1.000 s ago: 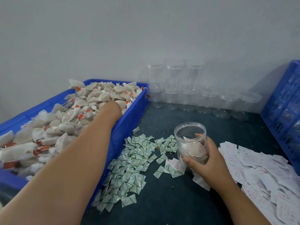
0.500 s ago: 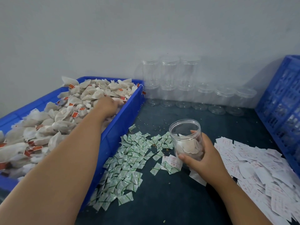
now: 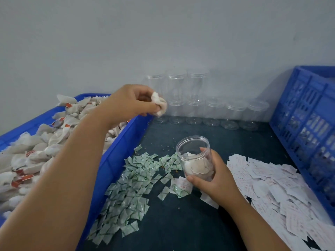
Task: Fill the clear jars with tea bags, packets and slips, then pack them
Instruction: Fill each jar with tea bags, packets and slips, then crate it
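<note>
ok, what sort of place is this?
Most likely a small hand-packing workstation, not a kitchen: a blue bin heaped with tea bags, loose piles of green packets and white slips on the dark table, and empty clear jars stacked along the wall.

Clear glossy plastic jar (image 3: pixel 196 160) (matt tabletop (image 3: pixel 181 223))

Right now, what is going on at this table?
A person is filling a clear jar. The left hand pinches a tea bag by the full blue bin. The right hand holds that jar, with some tea bags inside. Green packets and white slips lie loose on the table; empty jars stand by the wall.
</note>
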{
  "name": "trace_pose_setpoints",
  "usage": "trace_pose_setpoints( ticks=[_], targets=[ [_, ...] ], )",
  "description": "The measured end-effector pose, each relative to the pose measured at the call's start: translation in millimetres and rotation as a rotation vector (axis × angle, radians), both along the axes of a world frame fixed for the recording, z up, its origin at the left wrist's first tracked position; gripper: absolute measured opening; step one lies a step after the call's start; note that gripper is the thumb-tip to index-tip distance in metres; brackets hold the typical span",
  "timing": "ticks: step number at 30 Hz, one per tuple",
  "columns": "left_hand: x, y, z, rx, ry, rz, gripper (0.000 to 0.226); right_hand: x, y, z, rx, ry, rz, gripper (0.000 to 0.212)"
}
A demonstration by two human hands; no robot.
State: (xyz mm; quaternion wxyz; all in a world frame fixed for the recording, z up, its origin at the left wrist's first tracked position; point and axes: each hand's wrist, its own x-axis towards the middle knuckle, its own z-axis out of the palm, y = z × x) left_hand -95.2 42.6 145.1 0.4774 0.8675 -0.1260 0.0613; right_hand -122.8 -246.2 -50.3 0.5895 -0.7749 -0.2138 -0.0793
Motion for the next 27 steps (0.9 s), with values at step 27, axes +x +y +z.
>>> trace_pose_setpoints(
  ticks=[27],
  targets=[
    [-34.3, -37.9, -90.3, 1.260, 0.488, -0.038, 0.052, 3.5, -1.0, -8.5, -0.009, 0.021, 0.031, 0.085]
  ],
)
